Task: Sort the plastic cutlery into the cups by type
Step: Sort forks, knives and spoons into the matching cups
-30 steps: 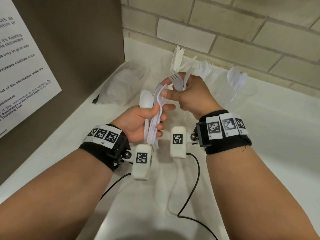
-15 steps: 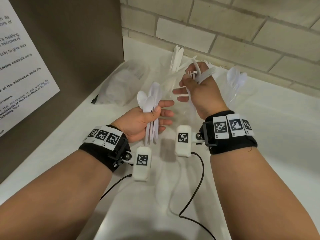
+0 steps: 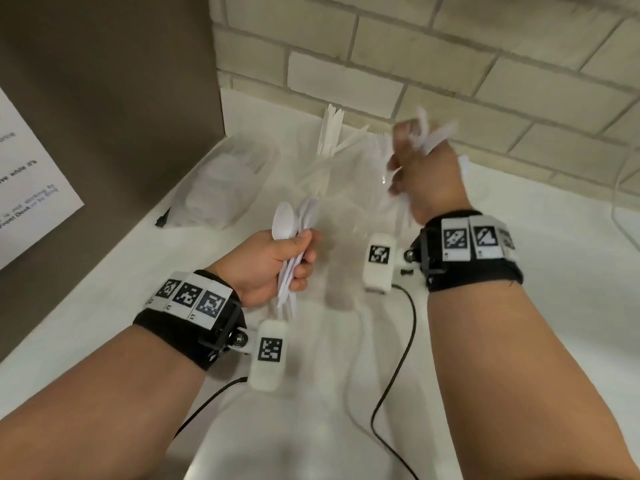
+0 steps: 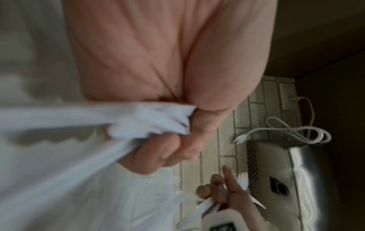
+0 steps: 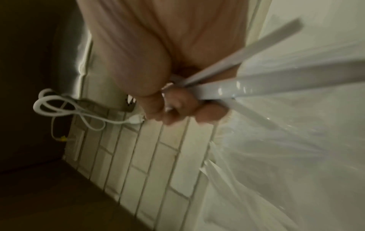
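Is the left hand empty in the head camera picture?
No, the left hand grips a bunch of white plastic spoons, with their bowls sticking up above the fingers.

Glossy white plastic spoons (image 3: 294,220); matt, rough brick wall (image 3: 450,64).

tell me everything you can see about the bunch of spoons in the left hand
The spoons are white, glossy plastic, several bunched together. The left hand grips them round the handles, fingers curled, bowls pointing up and slightly away, handle ends sticking out below the fist. They are held in the air above the white counter, nearer the person than the knives standing upright by the brick wall. Only the hand touches them. The left wrist view shows the handles blurred, fanning from the fist.
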`<state>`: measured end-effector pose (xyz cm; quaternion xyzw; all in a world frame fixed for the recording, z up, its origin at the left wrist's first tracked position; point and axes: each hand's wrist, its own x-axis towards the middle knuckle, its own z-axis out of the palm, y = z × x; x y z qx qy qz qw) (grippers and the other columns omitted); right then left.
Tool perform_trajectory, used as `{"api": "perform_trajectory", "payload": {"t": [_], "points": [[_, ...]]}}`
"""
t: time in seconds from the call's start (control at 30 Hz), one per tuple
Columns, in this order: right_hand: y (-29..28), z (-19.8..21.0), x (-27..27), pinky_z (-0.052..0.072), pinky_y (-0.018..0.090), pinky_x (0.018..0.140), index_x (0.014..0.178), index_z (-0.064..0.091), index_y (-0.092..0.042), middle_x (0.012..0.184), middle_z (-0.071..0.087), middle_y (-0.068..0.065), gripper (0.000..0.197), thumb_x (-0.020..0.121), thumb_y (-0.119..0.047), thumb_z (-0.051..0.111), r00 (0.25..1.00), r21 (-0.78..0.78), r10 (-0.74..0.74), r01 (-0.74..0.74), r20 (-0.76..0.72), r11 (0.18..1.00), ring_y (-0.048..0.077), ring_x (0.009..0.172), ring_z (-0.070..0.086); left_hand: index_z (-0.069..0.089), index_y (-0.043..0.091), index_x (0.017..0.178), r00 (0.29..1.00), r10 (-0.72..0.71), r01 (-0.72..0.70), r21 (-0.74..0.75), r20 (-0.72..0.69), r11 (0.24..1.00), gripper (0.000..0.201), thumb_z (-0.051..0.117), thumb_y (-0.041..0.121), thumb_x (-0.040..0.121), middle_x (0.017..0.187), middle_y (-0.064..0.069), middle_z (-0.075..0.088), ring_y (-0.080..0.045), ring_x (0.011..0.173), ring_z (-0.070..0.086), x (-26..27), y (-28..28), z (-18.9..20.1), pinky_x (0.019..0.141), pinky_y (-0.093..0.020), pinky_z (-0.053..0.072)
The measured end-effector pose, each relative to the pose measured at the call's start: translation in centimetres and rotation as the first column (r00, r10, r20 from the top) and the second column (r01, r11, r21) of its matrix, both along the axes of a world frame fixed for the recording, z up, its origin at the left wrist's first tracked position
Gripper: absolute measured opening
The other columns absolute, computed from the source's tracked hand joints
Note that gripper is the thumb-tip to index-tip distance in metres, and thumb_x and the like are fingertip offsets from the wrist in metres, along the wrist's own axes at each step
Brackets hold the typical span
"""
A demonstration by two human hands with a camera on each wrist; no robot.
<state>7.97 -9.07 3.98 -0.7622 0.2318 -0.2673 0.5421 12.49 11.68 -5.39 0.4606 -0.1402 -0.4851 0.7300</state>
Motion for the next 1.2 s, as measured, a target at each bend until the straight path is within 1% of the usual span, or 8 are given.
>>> {"api": "perform_trajectory", "payload": {"t": [0.1,0.23,0.5,0.63,0.73,0.83,1.07,1.2], "points": [[-2.2,2.0,1.7,0.042,0.027,0.051,0.083,0.051,-0.018,0.065,0.050,-0.001,0.013,0.094,-0.019,0.057,0.921,0.103,-0.140,0.109,0.363,0.989,0.011,0.053,0.047,0.059,0.008,0.103,0.991,0.063,-0.073,0.084,0.116,0.994,0.037,0.061,0.037,0.080,0.065,0.001,0.047,-0.010,0.048,0.039,0.0,-0.5,0.2,0.044,-0.021,0.035],[-3.9,2.4,4.5,0.044,0.025,0.052,0.082,0.049,-0.013,0.066,0.049,0.003,0.014,0.095,-0.014,0.055,0.857,0.100,-0.167,0.136,0.488,0.986,0.013,0.053,0.046,0.052,0.011,0.095,0.979,0.109,-0.125,0.084,0.169,0.989,0.035,0.065,0.037,0.076,0.065,0.002,0.041,-0.009,0.048,0.039,0.3,-0.9,0.4,0.046,-0.022,0.038],[-6.0,-2.2,7.4,0.049,0.023,0.059,0.089,0.057,-0.009,0.073,0.057,0.003,0.008,0.090,-0.015,0.063,0.926,0.153,-0.164,0.118,0.339,0.981,0.015,0.061,0.054,0.055,0.016,0.084,0.978,0.128,-0.145,0.092,0.167,0.985,0.025,0.067,0.038,0.078,0.066,0.002,0.041,-0.010,0.049,0.039,0.6,-0.9,0.1,0.047,-0.022,0.038],[-6.8,-3.5,7.4,0.052,0.022,0.080,0.115,0.052,-0.021,0.090,0.065,-0.002,0.051,0.073,-0.018,0.080,0.951,0.197,-0.212,0.168,0.227,0.966,0.010,0.081,0.064,0.057,0.018,0.082,0.978,0.138,-0.154,0.098,0.158,0.983,0.022,0.066,0.036,0.075,0.066,0.002,0.041,-0.009,0.049,0.039,0.7,-0.9,0.1,0.046,-0.022,0.038],[-6.6,-3.5,7.1,0.051,0.019,0.086,0.121,0.046,-0.035,0.113,0.062,0.001,0.054,0.079,-0.018,0.075,0.957,0.073,-0.201,0.190,0.210,0.979,0.010,0.100,0.063,0.057,0.017,0.082,0.977,0.140,-0.158,0.108,0.161,0.982,0.023,0.066,0.037,0.075,0.066,0.001,0.041,-0.010,0.049,0.040,0.6,-1.0,0.2,0.047,-0.023,0.039],[-6.5,-3.9,7.3,0.048,0.020,0.092,0.121,0.062,-0.017,0.117,0.065,0.001,0.028,0.094,-0.017,0.057,0.976,-0.162,-0.198,0.211,0.094,0.964,0.013,0.106,0.061,0.056,0.016,0.083,0.977,0.135,-0.154,0.110,0.163,0.982,0.025,0.066,0.037,0.075,0.065,0.001,0.041,-0.010,0.049,0.040,0.4,-1.1,0.3,0.047,-0.023,0.039],[-5.8,-3.0,6.5,0.036,0.013,0.101,0.126,0.061,-0.016,0.130,0.061,0.000,0.032,0.097,-0.012,0.048,0.987,-0.365,-0.147,0.115,-0.061,0.924,0.014,0.126,0.052,0.062,0.015,0.090,0.973,0.137,-0.167,0.153,0.188,0.974,0.023,0.060,0.037,0.085,0.064,0.004,0.052,-0.011,0.053,0.050,0.3,-1.3,0.7,0.053,-0.026,0.046],[-2.9,-0.6,4.2,0.052,0.024,0.084,0.105,0.069,-0.019,0.106,0.069,-0.003,0.020,0.091,-0.013,0.057,0.992,-0.279,-0.076,0.101,0.099,0.955,0.012,0.089,0.066,0.061,0.014,0.095,0.978,0.100,-0.128,0.145,0.183,0.981,0.026,0.053,0.038,0.090,0.065,0.004,0.056,-0.012,0.056,0.056,0.0,-1.5,1.4,0.058,-0.028,0.053]]}}
